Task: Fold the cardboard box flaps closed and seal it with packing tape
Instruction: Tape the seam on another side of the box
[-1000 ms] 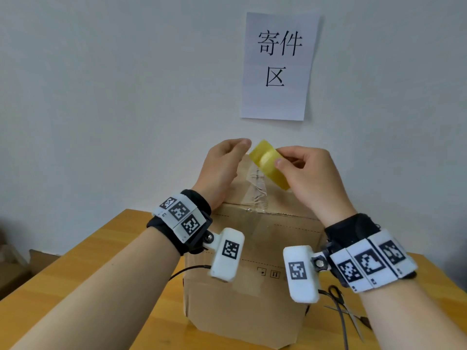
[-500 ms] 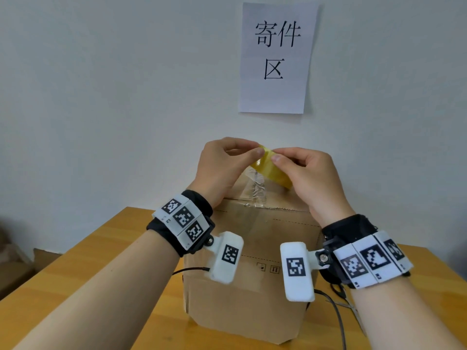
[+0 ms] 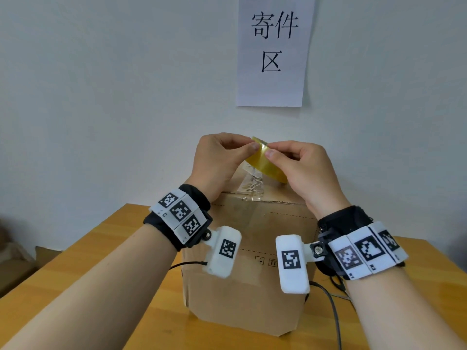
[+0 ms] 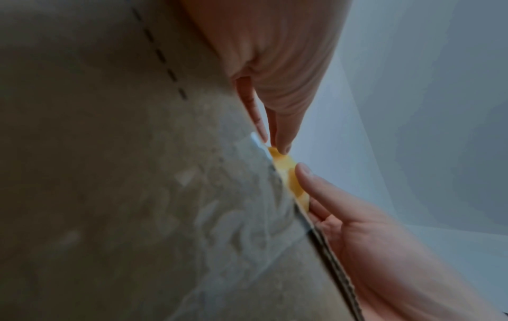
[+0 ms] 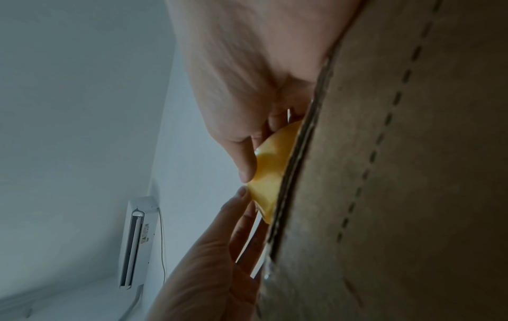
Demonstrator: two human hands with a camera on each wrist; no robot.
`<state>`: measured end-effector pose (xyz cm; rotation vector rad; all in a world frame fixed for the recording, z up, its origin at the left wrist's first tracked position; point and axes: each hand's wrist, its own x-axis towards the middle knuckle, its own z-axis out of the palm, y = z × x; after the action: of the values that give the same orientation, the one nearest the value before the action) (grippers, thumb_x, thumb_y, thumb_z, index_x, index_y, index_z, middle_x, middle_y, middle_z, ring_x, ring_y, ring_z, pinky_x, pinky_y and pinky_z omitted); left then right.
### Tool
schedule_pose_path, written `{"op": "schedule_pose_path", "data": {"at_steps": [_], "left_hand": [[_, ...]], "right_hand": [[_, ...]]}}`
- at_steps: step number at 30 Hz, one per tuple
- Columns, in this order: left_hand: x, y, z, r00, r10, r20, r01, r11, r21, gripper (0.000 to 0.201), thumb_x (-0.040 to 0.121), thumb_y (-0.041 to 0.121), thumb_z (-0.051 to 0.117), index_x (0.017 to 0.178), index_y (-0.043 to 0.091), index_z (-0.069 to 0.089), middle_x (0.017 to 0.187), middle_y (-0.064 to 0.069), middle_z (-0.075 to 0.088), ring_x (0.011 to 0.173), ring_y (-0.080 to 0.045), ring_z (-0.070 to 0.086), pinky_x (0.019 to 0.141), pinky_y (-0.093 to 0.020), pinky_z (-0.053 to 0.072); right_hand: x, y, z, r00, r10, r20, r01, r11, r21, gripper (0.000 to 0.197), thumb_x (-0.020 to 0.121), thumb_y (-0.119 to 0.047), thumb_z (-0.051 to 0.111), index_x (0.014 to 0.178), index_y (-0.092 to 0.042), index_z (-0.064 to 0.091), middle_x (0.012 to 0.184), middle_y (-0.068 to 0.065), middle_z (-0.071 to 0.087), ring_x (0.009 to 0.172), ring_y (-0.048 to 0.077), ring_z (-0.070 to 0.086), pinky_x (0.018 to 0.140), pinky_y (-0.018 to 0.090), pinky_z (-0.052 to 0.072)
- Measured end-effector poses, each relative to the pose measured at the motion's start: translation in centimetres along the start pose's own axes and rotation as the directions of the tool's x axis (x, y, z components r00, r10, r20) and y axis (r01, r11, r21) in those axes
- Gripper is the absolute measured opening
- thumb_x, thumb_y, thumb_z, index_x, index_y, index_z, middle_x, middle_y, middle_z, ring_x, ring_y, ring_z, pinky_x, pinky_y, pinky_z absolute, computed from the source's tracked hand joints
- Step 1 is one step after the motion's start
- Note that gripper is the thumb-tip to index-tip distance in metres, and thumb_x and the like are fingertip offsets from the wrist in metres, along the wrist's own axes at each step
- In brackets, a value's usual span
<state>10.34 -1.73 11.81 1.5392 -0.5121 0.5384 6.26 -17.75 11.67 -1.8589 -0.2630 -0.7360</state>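
Note:
A brown cardboard box (image 3: 250, 274) stands on the wooden table (image 3: 75, 261) with its flaps down. Crinkled clear tape (image 3: 251, 184) runs over its top front edge. Above the box's far top a yellowish roll of packing tape (image 3: 265, 165) is held between both hands. My right hand (image 3: 300, 170) grips the roll, thumb on its face. My left hand (image 3: 222, 157) pinches the roll's upper edge with thumb and forefinger. In the left wrist view the left fingertips (image 4: 280, 145) pinch the tape roll (image 4: 288, 176). The right wrist view shows the roll (image 5: 269, 171) beside the box edge (image 5: 302, 152).
A paper sign (image 3: 275, 50) with black characters hangs on the white wall behind the box. Black cables (image 3: 331, 309) trail on the table right of the box. A white wall unit (image 5: 137, 245) appears in the right wrist view. Cardboard (image 3: 15, 261) lies off the table's left side.
The left hand has closed in on the roll, from touching its edge to pinching it. Both hands and the roll stay above the box top; the view has tilted slightly.

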Motion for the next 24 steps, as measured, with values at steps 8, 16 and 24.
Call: {"op": "schedule_pose_path", "data": {"at_steps": [8, 16, 24], "left_hand": [[-0.18, -0.02, -0.01, 1.000, 0.027, 0.011, -0.027, 1.000, -0.003, 0.007, 0.083, 0.014, 0.078, 0.089, 0.013, 0.080, 0.091, 0.002, 0.077, 0.086, -0.008, 0.072, 0.081, -0.021, 0.056], [0.04, -0.13, 0.22, 1.000, 0.005, 0.021, -0.005, 1.000, 0.000, 0.006, 0.082, 0.010, 0.077, 0.087, 0.009, 0.077, 0.088, 0.000, 0.077, 0.086, -0.013, 0.072, 0.083, -0.027, 0.058], [0.09, -0.10, 0.22, 0.999, 0.006, 0.032, -0.008, 0.998, 0.064, 0.006, 0.082, 0.020, 0.077, 0.088, 0.021, 0.076, 0.088, 0.006, 0.076, 0.088, -0.007, 0.071, 0.087, -0.029, 0.057]], "right_hand": [[0.00, 0.08, 0.09, 1.000, -0.003, 0.009, 0.003, 1.000, 0.000, 0.011, 0.090, -0.028, 0.072, 0.096, -0.037, 0.075, 0.094, -0.016, 0.073, 0.094, 0.000, 0.067, 0.076, 0.015, 0.048], [-0.02, 0.00, 0.07, 1.000, 0.000, 0.022, 0.000, 1.000, 0.006, 0.010, 0.090, -0.028, 0.073, 0.094, -0.036, 0.074, 0.092, -0.017, 0.073, 0.092, -0.003, 0.066, 0.073, 0.011, 0.046], [0.09, 0.02, 0.13, 1.000, 0.009, 0.013, -0.009, 1.000, 0.011, 0.010, 0.090, -0.028, 0.072, 0.096, -0.035, 0.075, 0.095, -0.016, 0.073, 0.094, -0.001, 0.066, 0.075, 0.014, 0.047]]}}
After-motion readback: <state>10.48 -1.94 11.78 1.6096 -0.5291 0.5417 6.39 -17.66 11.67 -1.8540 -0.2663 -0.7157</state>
